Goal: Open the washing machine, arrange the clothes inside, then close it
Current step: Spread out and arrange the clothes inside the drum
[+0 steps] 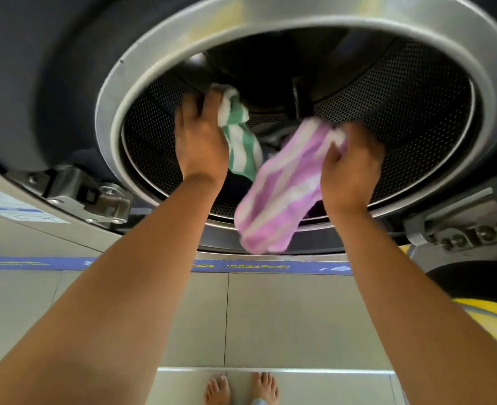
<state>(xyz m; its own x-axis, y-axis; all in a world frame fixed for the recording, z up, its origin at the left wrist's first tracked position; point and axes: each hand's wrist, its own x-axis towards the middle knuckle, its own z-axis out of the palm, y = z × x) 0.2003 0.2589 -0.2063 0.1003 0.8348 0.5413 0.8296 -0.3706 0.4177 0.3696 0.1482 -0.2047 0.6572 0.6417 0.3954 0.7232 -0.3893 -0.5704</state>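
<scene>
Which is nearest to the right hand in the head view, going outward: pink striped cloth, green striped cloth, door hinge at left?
From the right hand:
1. Pink striped cloth, gripped in its fingers.
2. Green striped cloth, held by the left hand at the drum mouth.
3. Door hinge, far left, outside the drum.

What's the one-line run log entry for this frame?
phase: arranging clothes | washer door: open | left hand: grips green-striped cloth in drum | right hand: grips pink-striped cloth hanging over drum rim | close: not yet done
</scene>
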